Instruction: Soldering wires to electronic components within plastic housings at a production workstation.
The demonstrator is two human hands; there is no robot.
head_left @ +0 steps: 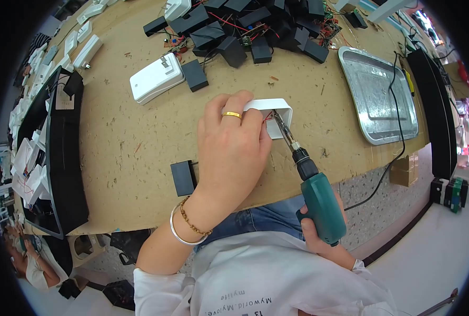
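Observation:
My left hand [231, 139] is closed around a white plastic housing [283, 106], steadying it on the table. Its open side faces right, and a bit of red wire shows inside. In my right hand [313, 234] is a green electric screwdriver [323, 208] with a black collar. Its long bit reaches into the housing; the tip's exact contact is hard to see. A small black box [183, 178] lies beside my left wrist. Beyond the left hand rest a white plug-in adapter [157, 78] with prongs and another black box [195, 75].
Black boxes [231, 50] with wires and circuit boards are heaped at the far side. A metal tray [376, 105] sits at right, a black cable [396, 100] across it. At left stands a black bin [68, 168] holding white parts. A person [42, 263] works at far lower left.

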